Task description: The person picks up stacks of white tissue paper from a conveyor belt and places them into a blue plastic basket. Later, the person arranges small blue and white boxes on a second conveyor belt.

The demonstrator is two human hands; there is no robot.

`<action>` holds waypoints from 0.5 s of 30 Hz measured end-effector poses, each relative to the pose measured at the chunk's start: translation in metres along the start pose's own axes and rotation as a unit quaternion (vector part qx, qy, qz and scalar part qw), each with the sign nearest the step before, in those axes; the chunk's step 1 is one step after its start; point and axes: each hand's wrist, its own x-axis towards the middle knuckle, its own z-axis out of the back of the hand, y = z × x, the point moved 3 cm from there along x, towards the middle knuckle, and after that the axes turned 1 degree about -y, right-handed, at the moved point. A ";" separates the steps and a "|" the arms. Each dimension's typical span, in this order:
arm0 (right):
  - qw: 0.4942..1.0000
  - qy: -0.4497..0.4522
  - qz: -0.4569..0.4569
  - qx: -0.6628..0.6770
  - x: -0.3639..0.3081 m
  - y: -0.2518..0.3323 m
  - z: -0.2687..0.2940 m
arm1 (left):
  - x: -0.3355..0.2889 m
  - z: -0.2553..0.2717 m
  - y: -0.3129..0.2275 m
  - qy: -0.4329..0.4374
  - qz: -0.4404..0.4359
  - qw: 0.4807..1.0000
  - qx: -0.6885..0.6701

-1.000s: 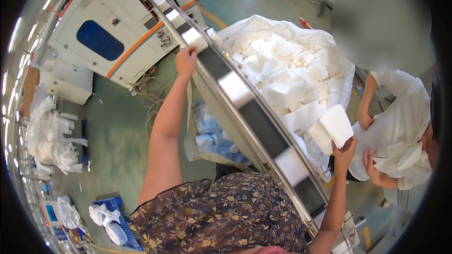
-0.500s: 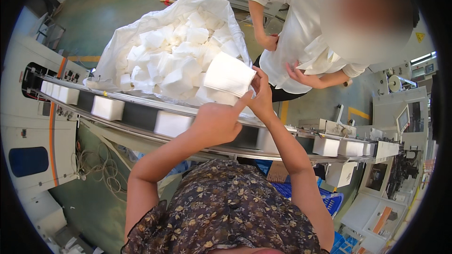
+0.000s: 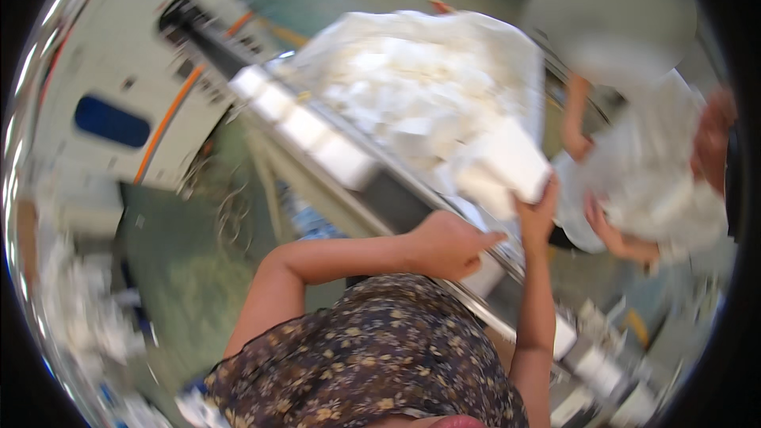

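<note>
A stack of white folded tissues (image 3: 514,160) is held up over the near right side of a large white bag. My right hand (image 3: 541,208) grips the stack at its lower right edge, the thumb on the near side. My left hand (image 3: 449,246) is just above the conveyor, apart from the stack. Its index finger points to the right, the thumb stands away from it, and the other fingers are curled with nothing visible in them. Loose white tissue pieces (image 3: 420,87) fill the bag (image 3: 519,43). Motion blurs the picture.
A conveyor (image 3: 396,200) runs slantwise from far left to near right, carrying white tissue blocks (image 3: 325,147). A pale machine (image 3: 103,55) with an orange stripe stands at the left. Another person in a white shirt (image 3: 658,166) stands beyond the bag at the right.
The whole view has turned, so the conveyor now slants. My left index finger has come away from the stack, which my right hand still holds.
</note>
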 end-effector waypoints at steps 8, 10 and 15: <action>0.963 0.107 -0.226 0.101 -0.009 -0.007 -0.002 | -0.122 0.123 0.217 -0.198 0.313 0.896 0.245; 0.964 0.153 -0.189 0.106 -0.033 0.037 -0.003 | -0.128 0.117 0.265 0.121 0.477 0.840 0.227; 0.969 0.205 -0.121 0.066 -0.080 0.098 0.027 | -0.098 -0.086 0.258 0.302 0.470 0.812 -0.168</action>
